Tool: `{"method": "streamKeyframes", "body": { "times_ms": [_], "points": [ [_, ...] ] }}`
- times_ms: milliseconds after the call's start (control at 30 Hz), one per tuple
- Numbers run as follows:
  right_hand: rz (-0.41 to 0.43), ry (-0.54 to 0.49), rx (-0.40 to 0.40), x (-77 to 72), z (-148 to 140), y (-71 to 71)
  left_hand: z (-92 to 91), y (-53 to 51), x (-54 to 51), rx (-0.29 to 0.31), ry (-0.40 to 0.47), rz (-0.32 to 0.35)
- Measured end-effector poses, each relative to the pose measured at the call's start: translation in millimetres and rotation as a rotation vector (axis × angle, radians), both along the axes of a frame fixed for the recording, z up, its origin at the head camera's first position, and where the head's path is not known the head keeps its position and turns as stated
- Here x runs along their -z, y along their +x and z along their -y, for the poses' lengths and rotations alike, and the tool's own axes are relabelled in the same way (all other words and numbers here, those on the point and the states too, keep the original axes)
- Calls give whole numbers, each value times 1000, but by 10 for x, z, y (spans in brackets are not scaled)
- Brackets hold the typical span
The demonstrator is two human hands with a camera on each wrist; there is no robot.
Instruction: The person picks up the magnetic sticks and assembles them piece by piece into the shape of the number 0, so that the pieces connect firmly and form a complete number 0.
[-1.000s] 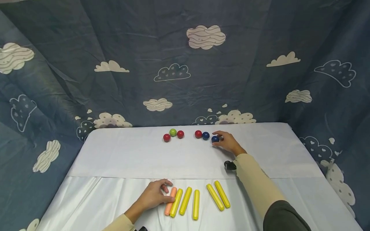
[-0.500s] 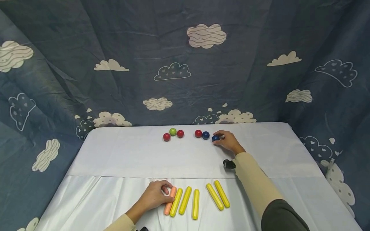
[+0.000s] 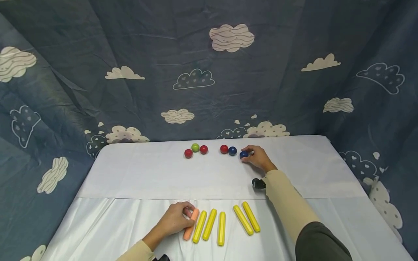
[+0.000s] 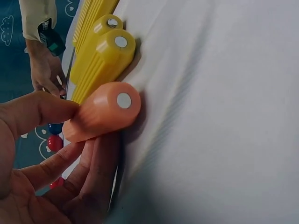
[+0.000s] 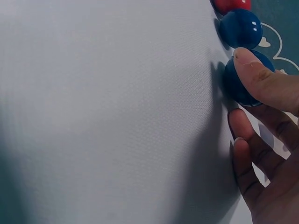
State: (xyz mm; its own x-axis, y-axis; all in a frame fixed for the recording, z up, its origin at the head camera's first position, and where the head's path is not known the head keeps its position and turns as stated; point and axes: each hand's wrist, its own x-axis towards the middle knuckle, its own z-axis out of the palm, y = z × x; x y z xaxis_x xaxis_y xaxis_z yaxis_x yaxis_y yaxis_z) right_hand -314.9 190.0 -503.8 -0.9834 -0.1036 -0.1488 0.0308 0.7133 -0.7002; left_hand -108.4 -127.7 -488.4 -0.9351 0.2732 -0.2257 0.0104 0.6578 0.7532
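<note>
Bright colours before a dark blue, cloud-printed backdrop
The orange stick has a white end disc; five yellow sticks, three red balls, two blue balls and a lime-green ball show against a white tablecloth; cream clouds are plain, wavy-lined or dotted; the right sleeve is beige, then dark grey-green

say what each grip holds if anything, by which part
Left grip: the orange stick, by its sides, near end free. Right grip: the rightmost blue ball, by opposite sides.
</note>
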Motion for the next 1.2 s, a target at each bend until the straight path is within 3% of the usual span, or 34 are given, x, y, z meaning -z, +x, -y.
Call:
{"method": "streamKeyframes", "body": {
  "times_ms": [433,633,900,1200],
  "points": [
    [-4,-24,4,-28,-11,20,-10,-157,-48,50,11,11],
    [-15,-37,2,-28,-13,28,51,-309,-74,94,24,-15],
    [-10,-36,15,-34,8,13,75,-522,-110,163,-23,-83],
    [-4,-40,25,-33,12,12,16,-849,-176,70,-52,-125]
  ]
}}
